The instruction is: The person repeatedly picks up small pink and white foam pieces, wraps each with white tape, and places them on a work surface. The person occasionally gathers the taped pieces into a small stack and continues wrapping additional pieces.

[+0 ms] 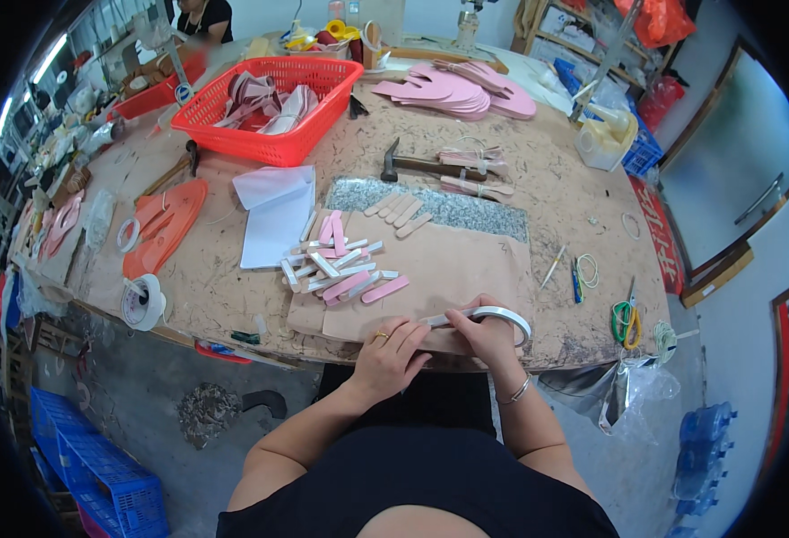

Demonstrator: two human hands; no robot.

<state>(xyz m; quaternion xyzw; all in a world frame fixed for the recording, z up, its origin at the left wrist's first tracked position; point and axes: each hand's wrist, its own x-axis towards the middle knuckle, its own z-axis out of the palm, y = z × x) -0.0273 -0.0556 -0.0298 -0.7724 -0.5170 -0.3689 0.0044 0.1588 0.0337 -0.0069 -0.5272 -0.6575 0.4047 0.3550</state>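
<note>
At the table's front edge, my right hand grips a roll of white tape, its ring standing on edge beside the fingers. A short length of tape or strip spans the gap toward my left hand. The left fingers are bent and close together over the brown paper sheet; what they press or pinch is hidden. Left of centre lies a loose heap of short round-ended strips, pink and white. Several bare beige strips lie in a row behind it, partly on a speckled stone slab.
A hammer and bundled strips lie beyond the slab. A red basket, pink cut sheets and a white sheet are farther back. Scissors and a pen lie right; a tape roll sits left.
</note>
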